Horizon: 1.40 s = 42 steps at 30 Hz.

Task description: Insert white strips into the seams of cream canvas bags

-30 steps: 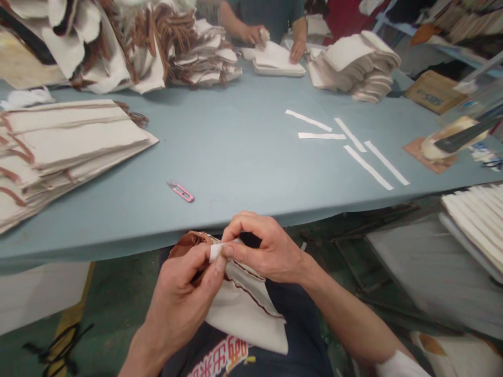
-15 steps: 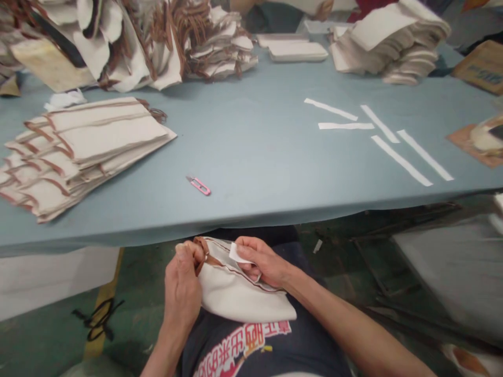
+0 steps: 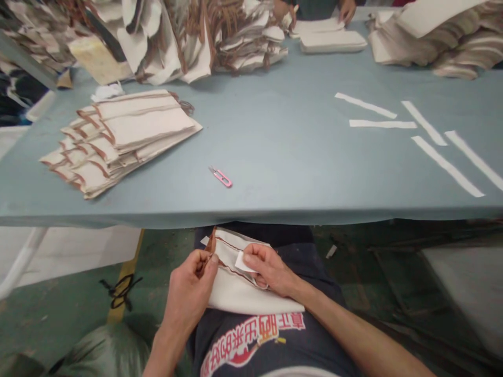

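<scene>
A cream fabric pouch [image 3: 251, 297] with brown trim rests over my lap, below the table edge. My left hand [image 3: 195, 277] pinches its brown-trimmed corner between thumb and fingers. At the pouch's upper side, my right hand [image 3: 271, 268] is closed on a small white strip [image 3: 243, 263], with some fingers tucked against or inside the fabric. Another bit of white [image 3: 205, 240] sticks out beyond the brown trim. On the table lie pink thread snips [image 3: 222, 178], apart from both hands.
Stacked cream pieces with brown edging [image 3: 137, 123] lie on the blue-covered table [image 3: 275, 157] at left. Several white strips [image 3: 448, 166] are spread at right. Larger piles [image 3: 444, 44] stand along the back, where a co-worker's hand [image 3: 347, 10] touches flat cream pieces [image 3: 333, 42].
The view has shifted left. My left hand has changed its grip on the trimmed corner, and more of the brown edge now shows. A co-worker's hands have appeared at the far side.
</scene>
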### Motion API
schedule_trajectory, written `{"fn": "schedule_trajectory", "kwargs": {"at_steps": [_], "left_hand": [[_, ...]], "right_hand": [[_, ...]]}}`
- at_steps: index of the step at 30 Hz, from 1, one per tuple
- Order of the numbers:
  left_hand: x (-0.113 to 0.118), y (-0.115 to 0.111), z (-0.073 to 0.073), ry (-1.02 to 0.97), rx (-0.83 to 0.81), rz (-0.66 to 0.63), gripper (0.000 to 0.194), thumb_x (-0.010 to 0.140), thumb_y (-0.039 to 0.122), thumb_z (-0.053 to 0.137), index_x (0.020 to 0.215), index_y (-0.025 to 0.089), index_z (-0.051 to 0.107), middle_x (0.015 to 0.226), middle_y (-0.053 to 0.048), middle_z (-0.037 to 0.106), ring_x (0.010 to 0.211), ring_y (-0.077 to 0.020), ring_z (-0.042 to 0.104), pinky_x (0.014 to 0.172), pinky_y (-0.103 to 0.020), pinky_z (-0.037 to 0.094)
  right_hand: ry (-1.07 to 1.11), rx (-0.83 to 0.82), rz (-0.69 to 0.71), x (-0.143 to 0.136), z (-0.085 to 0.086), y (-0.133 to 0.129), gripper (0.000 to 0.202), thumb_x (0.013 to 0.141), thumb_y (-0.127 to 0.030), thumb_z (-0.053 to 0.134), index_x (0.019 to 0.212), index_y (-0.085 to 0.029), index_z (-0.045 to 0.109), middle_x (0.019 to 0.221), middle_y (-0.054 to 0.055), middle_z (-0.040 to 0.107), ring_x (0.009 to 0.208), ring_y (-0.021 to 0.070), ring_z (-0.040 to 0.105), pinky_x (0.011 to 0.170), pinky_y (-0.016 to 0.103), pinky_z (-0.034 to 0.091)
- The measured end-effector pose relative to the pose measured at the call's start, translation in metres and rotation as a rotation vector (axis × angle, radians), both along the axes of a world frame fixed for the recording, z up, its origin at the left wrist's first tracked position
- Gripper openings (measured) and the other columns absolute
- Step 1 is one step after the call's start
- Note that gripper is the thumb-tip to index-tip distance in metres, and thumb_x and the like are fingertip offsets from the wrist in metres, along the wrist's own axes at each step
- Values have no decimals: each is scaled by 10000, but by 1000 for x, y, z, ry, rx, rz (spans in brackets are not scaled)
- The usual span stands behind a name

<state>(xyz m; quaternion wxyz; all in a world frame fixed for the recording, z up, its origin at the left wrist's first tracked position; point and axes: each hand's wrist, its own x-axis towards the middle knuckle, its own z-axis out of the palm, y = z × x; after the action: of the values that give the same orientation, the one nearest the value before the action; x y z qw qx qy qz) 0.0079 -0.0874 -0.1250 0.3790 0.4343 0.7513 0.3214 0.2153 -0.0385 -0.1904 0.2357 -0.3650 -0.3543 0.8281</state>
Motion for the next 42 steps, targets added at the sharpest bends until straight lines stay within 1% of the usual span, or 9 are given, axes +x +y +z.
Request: {"fn": "schedule_trajectory", "kwargs": {"at_steps": [3,5,9,12,14,18,20,24,42], "left_hand": [[3,21,10,-55,25,-73,431,876,605,779,713,210,730,596,21,624,558,-160,506,490,-227,363],[7,33,21,-120,55,-135,479,910,651,747,737,205,740,607,9,634,547,-160,503,487,-232,386],[18,49,44,-204,150,-212,515,975,679,722,775,205,745,698,-29,708,623,-188,605,570,-251,499],[25,55,55,-235,251,-192,479,1019,635,723,782,219,740,707,-20,704,677,-202,647,638,-261,546],[29,59,58,-270,306,-165,451,1026,607,737,785,226,741,699,-6,683,681,-197,637,647,-258,541],[34,65,58,-387,310,-178,439,1020,581,769,787,210,755,796,-19,707,694,-176,612,623,-251,488],[36,67,56,-438,295,-194,449,1008,573,787,763,198,756,866,-35,724,705,-168,596,600,-249,455],[37,69,53,-511,288,-197,413,1009,508,789,740,195,761,905,-41,720,779,-184,601,633,-253,450],[41,65,39,-495,363,-176,368,1065,397,650,790,223,821,895,-36,759,805,-215,625,698,-307,489]], "right_hand": [[-77,92,-35,5,9,6,669,825,-828,860,868,-220,583,616,-116,484,472,49,323,435,191,276],[-130,164,-80,13,27,17,592,853,-729,891,859,-203,619,653,-95,521,538,59,375,487,189,298],[-243,342,-170,36,96,37,458,873,-532,948,827,-185,653,744,-52,600,666,72,470,585,181,355],[-23,196,-16,45,150,36,532,912,-686,879,874,-233,602,612,-96,513,484,66,370,455,208,272],[91,129,76,42,169,33,560,913,-739,846,866,-249,579,596,-94,511,456,74,372,443,224,299],[-195,582,-236,24,164,34,314,956,-432,812,811,-226,625,695,-48,569,590,94,437,533,243,324],[-314,691,-286,19,154,38,269,967,-395,761,798,-220,647,714,-39,590,628,105,465,568,259,345],[-409,666,-245,20,143,43,283,969,-434,730,794,-224,657,703,-45,583,638,118,463,604,280,364],[-499,839,-429,5,130,31,222,981,-314,711,788,-222,648,737,-59,622,630,109,473,688,279,429]]}}
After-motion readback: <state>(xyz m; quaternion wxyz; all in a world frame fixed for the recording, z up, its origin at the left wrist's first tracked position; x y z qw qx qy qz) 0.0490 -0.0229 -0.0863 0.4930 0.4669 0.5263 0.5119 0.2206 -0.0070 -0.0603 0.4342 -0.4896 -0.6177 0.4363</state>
